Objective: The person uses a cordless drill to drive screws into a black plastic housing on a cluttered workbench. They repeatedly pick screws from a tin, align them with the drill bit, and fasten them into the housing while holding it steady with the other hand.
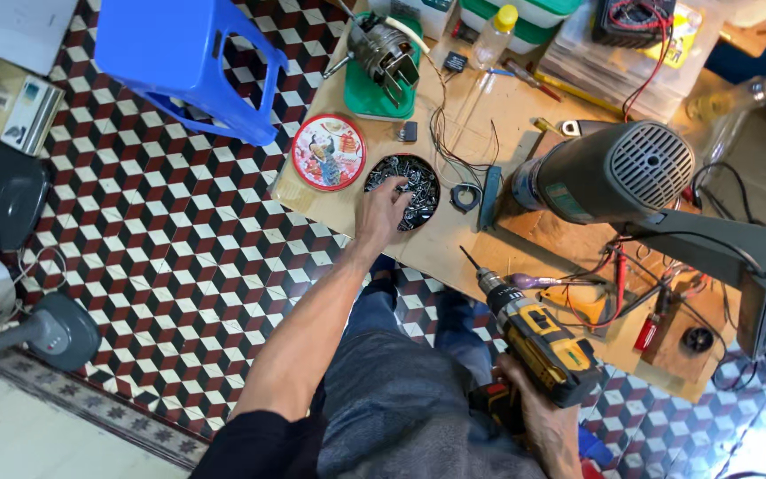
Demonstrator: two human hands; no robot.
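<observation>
My left hand [381, 211] reaches into a round black tin [427, 177] full of small metal screws on the wooden workbench [454, 248]; its fingers are among the screws, and whether they hold one is hidden. My right hand [543, 417] grips the handle of a yellow and black cordless drill [538, 341], held over my lap with its bit pointing up toward the bench edge. The tin's red round lid [328, 152] lies just left of the tin.
A large dark grey motor housing [613, 173] on a stand fills the bench's right side. Wires, a small motor [385, 53] on a green tray, bottles and boxes crowd the back. A blue plastic stool [190, 62] stands on the patterned tile floor at left.
</observation>
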